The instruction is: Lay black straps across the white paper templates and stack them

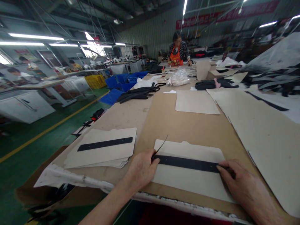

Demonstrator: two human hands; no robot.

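Observation:
A black strip (pixel 187 163) with small holes lies across a pale board (pixel 187 179) at the table's near edge. The fingers of my left hand (pixel 142 165) are closed at the strip's left end. From that same grip a thin dark sliver (pixel 162 144) sticks up, its kind unclear. At the other end my right hand (pixel 241 181) pinches the strip between thumb and fingers. To the left, a stack of pale boards (pixel 100 157) carries another black strip (pixel 105 143) on its top sheet.
Another pale board (pixel 197 101) lies farther up the table, with large pale sheets (pixel 264 125) on the right. Black strap bundles (pixel 137 93) and clear plastic (pixel 179 77) are beyond. A co-worker in an orange apron (pixel 177 57) stands at the far end. Blue bins (pixel 117 82) are at left.

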